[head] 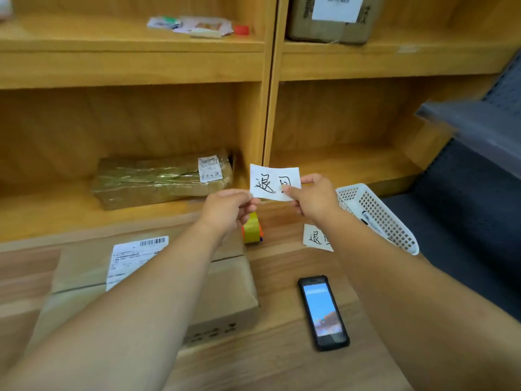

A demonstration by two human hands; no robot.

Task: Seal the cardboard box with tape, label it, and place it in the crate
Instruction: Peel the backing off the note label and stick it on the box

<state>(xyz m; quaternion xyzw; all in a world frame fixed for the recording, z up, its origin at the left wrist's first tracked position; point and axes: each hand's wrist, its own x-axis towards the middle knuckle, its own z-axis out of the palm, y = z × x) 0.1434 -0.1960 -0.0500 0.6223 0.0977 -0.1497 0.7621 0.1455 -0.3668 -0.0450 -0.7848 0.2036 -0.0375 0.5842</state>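
Labelling step, mid-task. Both hands are raised at centre frame and pinch one handwritten label [275,182], a white slip with two large inked characters. The left hand [228,210] pinches its lower left corner; the right hand [315,201] pinches the lower right edge, thumb on the face. The slip is in the air, facing the camera, and touches nothing else.

The cardboard box [225,292] lies flat on the table [282,362] at lower left, partly under the left forearm. A printed shipping label [135,258] with a barcode is already on its top. A seam runs across the top; too blurred to tell whether tape covers it, so sealing is unconfirmed. The yellow tape roll [251,228] stands just beyond the box, below the left hand.

A second handwritten slip [315,238] lies on the table under the right wrist. A phone [324,311] with its screen lit lies right of the box. A white perforated basket [375,215] sits tilted at right, with a pen-like item inside; it looks too small for the box, so probably not the crate. No crate is clearly in view.

Left to do, judging from this: stick the handwritten label on the box, then move the box into the crate.

A wrapped parcel [163,179] sits on the shelf behind.
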